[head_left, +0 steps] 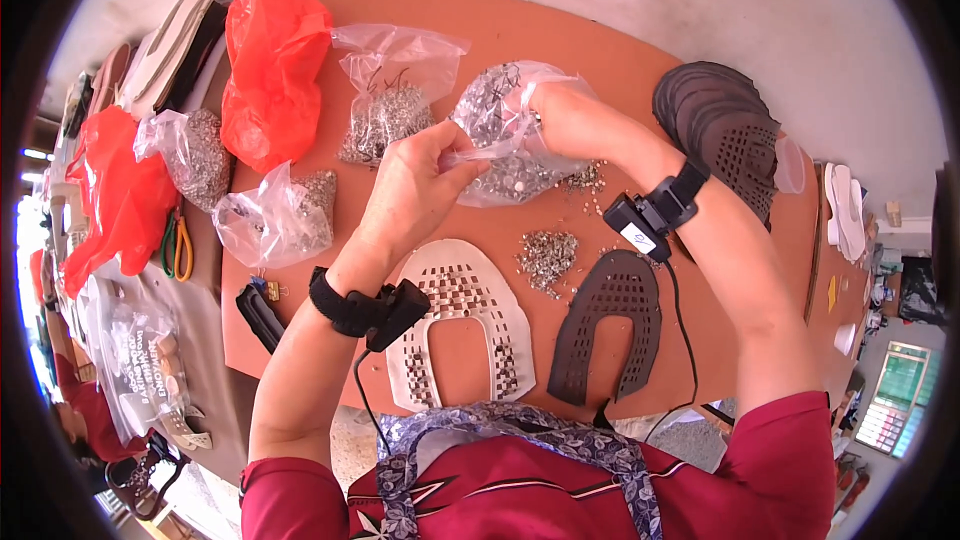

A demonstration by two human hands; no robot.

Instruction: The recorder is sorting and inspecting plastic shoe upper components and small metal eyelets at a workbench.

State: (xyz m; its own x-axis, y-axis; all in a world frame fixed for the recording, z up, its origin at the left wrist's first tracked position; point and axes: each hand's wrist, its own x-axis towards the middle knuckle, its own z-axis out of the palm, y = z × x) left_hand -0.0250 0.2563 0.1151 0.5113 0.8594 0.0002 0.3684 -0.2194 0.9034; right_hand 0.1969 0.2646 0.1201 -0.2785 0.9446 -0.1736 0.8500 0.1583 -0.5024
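Note:
Over the middle of the orange-brown table, my left hand (425, 175) pinches the edge of a see-through plastic bag (490, 90) full of small shiny metal pieces. My right hand (555, 120) reaches into the mouth of that bag. Its fingers are hidden by the plastic, so their hold cannot be seen. Below the bag lies a loose heap of small metal pieces (548, 262), with more scattered beside the bag. Nearer to me rest a cream perforated U-shaped shoe upper (410, 350) and a dark brown one (640, 320).
A stack of dark perforated uppers (715, 110) stands at the back right. Two more bags of metal pieces, one (390, 115) behind my left hand and one (290, 215) left of it, share the table with a red plastic bag (270, 80). Orange-handled scissors (183, 248) hang at the left.

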